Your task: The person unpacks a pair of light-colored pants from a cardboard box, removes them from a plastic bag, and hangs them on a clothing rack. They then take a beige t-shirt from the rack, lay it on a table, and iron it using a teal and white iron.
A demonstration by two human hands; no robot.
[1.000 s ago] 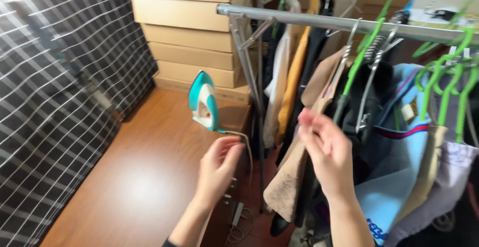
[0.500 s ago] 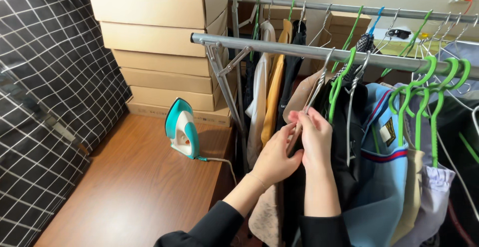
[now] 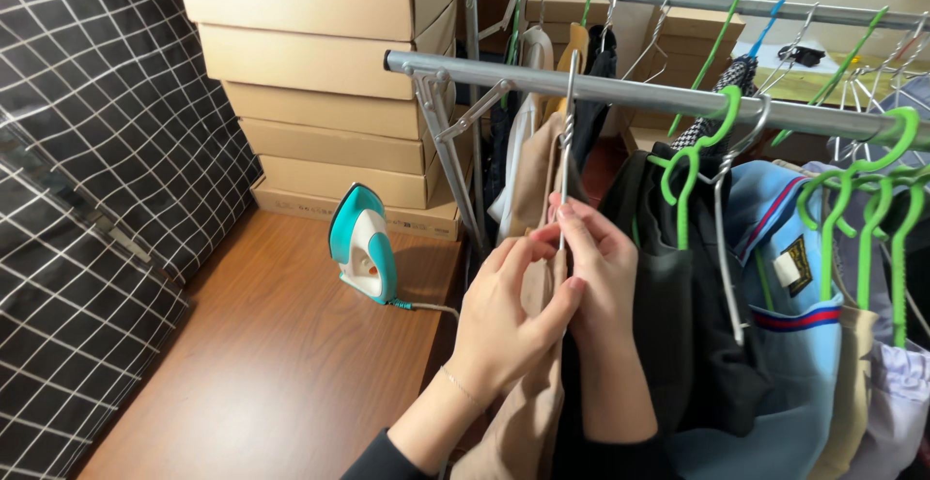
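Left hand (image 3: 509, 315): fingers pinched on the metal hanger (image 3: 565, 155), frame centre.
Right hand (image 3: 601, 262): closed on the same hanger's neck.
Hanger: hooked over the rail (image 3: 620, 92), carrying a tan garment (image 3: 533, 199).
Iron (image 3: 360, 244): upright, left of centre, on the wooden table (image 3: 262, 373).

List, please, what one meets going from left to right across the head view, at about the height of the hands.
Checked black fabric → wooden table → teal iron → left hand → right hand → black garment → light blue garment

Iron (image 3: 361, 245) upright on table (image 3: 252, 373); boxes (image 3: 329, 73) stacked behind; clothes rail (image 3: 620, 92) to its right
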